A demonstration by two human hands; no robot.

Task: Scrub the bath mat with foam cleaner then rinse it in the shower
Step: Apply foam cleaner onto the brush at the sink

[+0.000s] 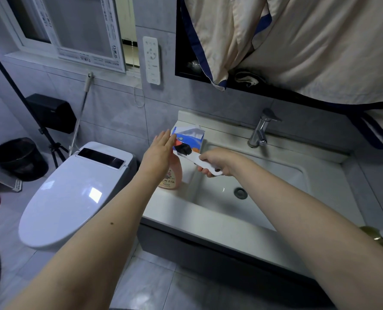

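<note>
Closest in, two bare forearms reaching over the tabletop [163, 211] edge toward the sink's back left corner.

Scrub brush [187, 151] clamped in the right hand [217, 163], fingers curled round the white plastic handle, dark bristle head pointing left and raised off the tabletop. Probably light and rigid; handle smooth, so likely slippery once wet or foamy. Best held as now, around the middle of the handle, well clear of the bristles.

Left hand [159, 151] flat, fingers straight and together, hovering over or resting on the top of the peach bottle [170, 179]; cannot tell whether touching. Presumably the foam cleaner, though label too small to read. Plastic, likely light and slightly squeezable; safest taken round the body or neck, upright, not by the hidden nozzle.

Bath mat nowhere in view, nor the shower.

Just behind the bottle, a blue and white tissue box [191, 136]. Beside these, white basin [275, 175] with chrome faucet [261, 130] behind it. Further left, a closed toilet [74, 186] and a black bin [18, 157] on the floor.
</note>
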